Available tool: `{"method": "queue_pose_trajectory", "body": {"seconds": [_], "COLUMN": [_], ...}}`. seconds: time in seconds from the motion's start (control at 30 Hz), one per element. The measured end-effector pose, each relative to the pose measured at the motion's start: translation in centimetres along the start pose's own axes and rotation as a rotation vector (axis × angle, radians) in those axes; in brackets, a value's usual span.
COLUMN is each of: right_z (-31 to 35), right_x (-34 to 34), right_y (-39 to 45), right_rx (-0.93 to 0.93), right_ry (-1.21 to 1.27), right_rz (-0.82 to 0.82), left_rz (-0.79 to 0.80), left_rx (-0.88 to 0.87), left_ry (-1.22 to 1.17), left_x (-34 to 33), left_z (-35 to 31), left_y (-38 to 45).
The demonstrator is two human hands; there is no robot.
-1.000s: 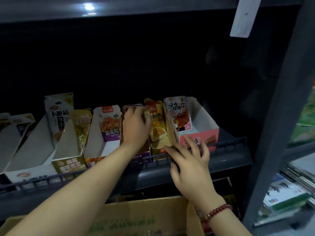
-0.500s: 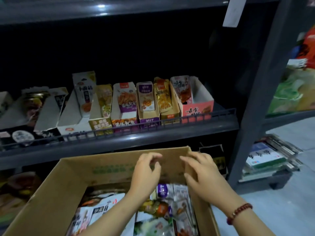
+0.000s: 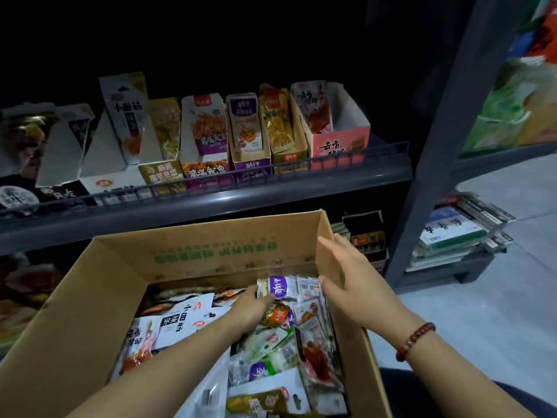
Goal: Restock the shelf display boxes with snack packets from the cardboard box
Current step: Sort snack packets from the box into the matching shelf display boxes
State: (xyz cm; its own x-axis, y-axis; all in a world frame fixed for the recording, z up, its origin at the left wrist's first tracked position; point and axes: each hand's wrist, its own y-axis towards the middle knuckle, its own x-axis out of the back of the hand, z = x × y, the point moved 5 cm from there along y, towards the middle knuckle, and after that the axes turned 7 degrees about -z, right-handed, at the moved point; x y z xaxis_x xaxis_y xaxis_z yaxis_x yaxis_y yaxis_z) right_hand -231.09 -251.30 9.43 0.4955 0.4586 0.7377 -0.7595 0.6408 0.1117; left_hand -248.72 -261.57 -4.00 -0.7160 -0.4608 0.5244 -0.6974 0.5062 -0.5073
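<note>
Purple-and-white snack packet (image 3: pixel 278 287) lies at the fingertips of the left hand (image 3: pixel 251 307), long axis crosswise, inside the cardboard box (image 3: pixel 211 251); grip unclear. Right hand (image 3: pixel 352 285), relaxed and empty, hovers just beside it.

cardboard box (image 3: pixel 211 254) sits in front of & below the shelf (image 3: pixel 211 200), open, full of loose snack packets (image 3: pixel 271 351). display boxes (image 3: pixel 250 140) stand side by side in a row on the shelf behind its front rail, packets upright in them. left hand (image 3: pixel 250 306) is inside the box, on the packets nr the far wall. right hand (image 3: pixel 352 285) is at the box's right wall, just right of the left hand. stacked goods (image 3: pixel 452 233) lie on a low shelf further right.
</note>
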Motion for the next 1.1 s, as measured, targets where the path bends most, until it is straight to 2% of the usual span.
{"method": "queue_pose_trajectory", "body": {"seconds": [0.13, 0.3, 0.43, 0.57, 0.7, 0.8, 0.93, 1.1], "right_z": [0.1, 0.2, 0.0, 0.0, 0.1, 0.3, 0.7, 2.2], "right_x": [0.1, 0.1, 0.1, -0.1, 0.0, 0.0, 0.0, -0.5], "right_y": [0.3, 0.4, 0.8, 0.9, 1.0, 1.0, 0.8, 0.7], "right_rx": [-0.014, -0.027, -0.024, -0.011, -0.008, -0.014, -0.018, 0.103], "right_ry": [-0.027, -0.050, -0.037, -0.063, -0.093, -0.093, -0.132, -0.316], "right_rz": [-0.006, 0.004, -0.009, -0.006, 0.004, 0.016, 0.025, 0.012], "left_rz": [0.011, -0.134, -0.081, -0.043, -0.087, -0.120, -0.174, -0.263], "left_rx": [0.118, 0.188, 0.197, 0.238, 0.255, 0.195, -0.016, -0.213], "left_ry": [-0.279, -0.267, -0.230, -0.383, -0.445, -0.400, -0.275, -0.327], "left_x": [-1.0, -0.4, -1.1, -2.6, -2.7, -1.5, 1.9, 8.5], "left_z": [-0.4, -0.1, -1.0, -1.8, -2.0, -2.5, -4.0, -5.6], "left_y": [1.3, 3.2, 3.8, 4.3, 3.4, 1.8, -1.5, -7.3]}}
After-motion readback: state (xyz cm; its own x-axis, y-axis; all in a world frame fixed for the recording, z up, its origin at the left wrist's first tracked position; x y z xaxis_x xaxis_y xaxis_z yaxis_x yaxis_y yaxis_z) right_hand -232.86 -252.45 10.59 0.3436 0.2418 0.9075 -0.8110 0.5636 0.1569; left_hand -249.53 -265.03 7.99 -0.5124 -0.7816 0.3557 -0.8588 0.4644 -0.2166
